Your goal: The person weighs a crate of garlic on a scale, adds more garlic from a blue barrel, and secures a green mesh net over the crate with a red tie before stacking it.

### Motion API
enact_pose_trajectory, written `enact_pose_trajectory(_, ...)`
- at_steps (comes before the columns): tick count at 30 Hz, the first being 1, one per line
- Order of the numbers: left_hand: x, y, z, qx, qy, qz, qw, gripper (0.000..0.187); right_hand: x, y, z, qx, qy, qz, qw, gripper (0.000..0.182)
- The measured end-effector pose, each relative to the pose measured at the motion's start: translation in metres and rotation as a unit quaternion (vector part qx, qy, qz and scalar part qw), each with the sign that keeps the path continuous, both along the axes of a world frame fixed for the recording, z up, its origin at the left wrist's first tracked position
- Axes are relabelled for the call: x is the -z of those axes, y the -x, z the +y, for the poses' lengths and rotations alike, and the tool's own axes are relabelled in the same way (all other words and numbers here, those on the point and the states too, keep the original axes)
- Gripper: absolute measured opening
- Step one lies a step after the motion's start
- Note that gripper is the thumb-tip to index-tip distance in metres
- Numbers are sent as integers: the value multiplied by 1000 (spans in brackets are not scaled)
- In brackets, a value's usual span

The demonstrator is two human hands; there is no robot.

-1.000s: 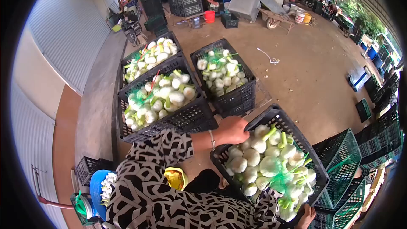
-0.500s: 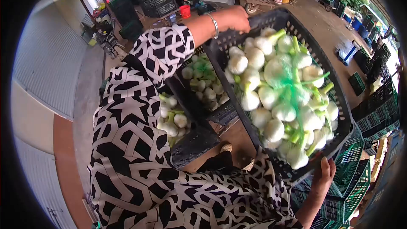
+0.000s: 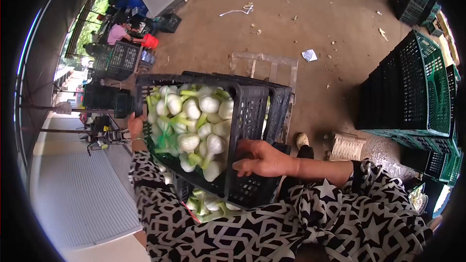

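Observation:
A black plastic crate [image 3: 246,116] full of white bulbs with green stems [image 3: 191,109] is held between my two hands, tilted. My left hand [image 3: 136,125] grips its far left edge, fingers partly hidden behind the wall. On the near right side, my right hand [image 3: 257,159] has its fingers curled round the crate's edge. Green netting [image 3: 165,138] lies among the bulbs at the left. Beneath and behind it are other black crates [image 3: 281,102], one showing more bulbs [image 3: 211,204] near my body.
Stacked dark and green crates [image 3: 403,87] stand at the right. A wooden pallet [image 3: 267,63] lies beyond the held crate. At the upper left, a person in pink [image 3: 116,34] bends near a red bucket [image 3: 151,41]. A woven stool [image 3: 347,146] is near my foot.
The view has turned, and the held crate has swung from the right side to the left, over the other crates. Both hands still hold it.

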State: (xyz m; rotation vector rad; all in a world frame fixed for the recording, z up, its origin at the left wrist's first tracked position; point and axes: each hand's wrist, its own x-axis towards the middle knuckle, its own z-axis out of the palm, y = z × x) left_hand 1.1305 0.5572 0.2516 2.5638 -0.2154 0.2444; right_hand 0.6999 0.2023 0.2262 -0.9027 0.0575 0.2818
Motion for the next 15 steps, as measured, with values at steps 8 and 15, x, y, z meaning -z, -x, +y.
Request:
enact_pose_trajectory(8, -16, 17, -27, 21, 212, 120, 970, 9, -18, -1, -5, 48, 115, -46, 991, 38)
enact_pose_trajectory(15, -6, 20, -29, 31, 200, 145, 968, 7, -9, 4, -7, 38, 108, -26, 993, 35)
